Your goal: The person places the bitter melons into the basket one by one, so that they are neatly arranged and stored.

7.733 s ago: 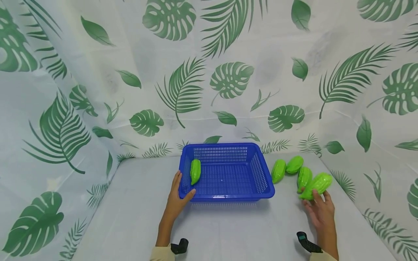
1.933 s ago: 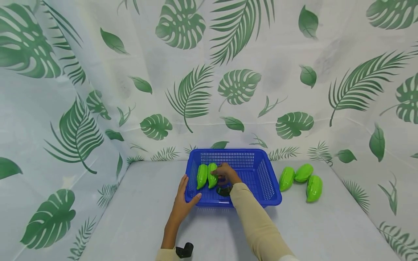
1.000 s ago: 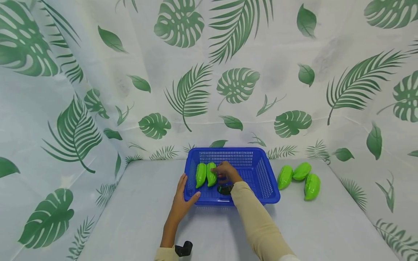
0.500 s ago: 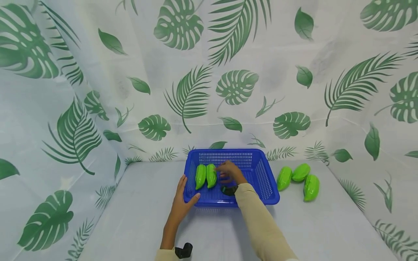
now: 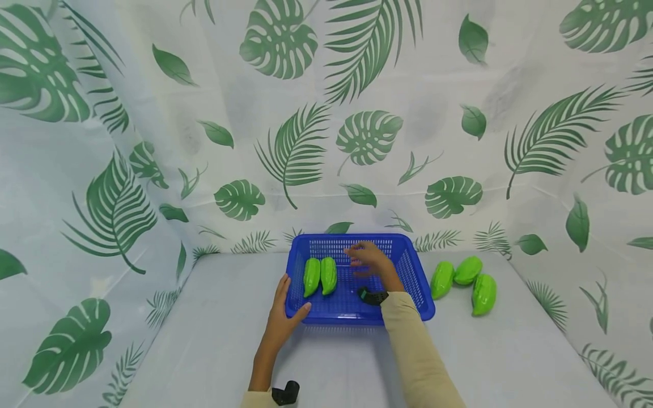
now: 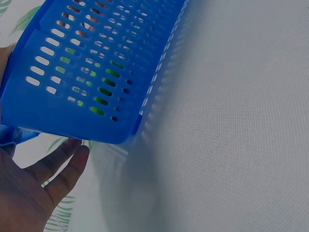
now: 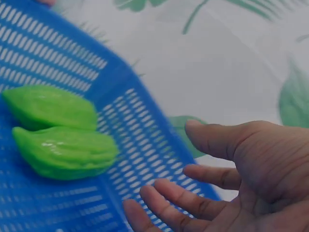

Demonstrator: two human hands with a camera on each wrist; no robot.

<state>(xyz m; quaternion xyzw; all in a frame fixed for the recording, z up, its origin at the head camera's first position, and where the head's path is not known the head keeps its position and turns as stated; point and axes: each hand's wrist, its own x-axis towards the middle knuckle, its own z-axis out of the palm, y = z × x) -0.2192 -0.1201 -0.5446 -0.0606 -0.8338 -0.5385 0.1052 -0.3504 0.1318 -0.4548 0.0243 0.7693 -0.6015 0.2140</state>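
A blue perforated plastic basket stands on the table, with two bright green, glossy, ridged vegetables that taper to a point inside it. The left one and the right one lie side by side near the left wall. At the front left corner my left hand holds the basket, its thumb over the rim and fingers along the outer side. My right hand hovers over the basket's middle, to the right of the pair. Its fingers are loosely spread with nothing in them, as the right wrist view also shows.
Three more such green vegetables lie on the table just right of the basket: a left one, a back one and a front one. A white leaf-printed sheet rises behind and at both sides.
My right hand first held a green vegetable at the right, then set it down in the basket beside the other. Now it has let go and moved up and right. My left hand stays at the corner.
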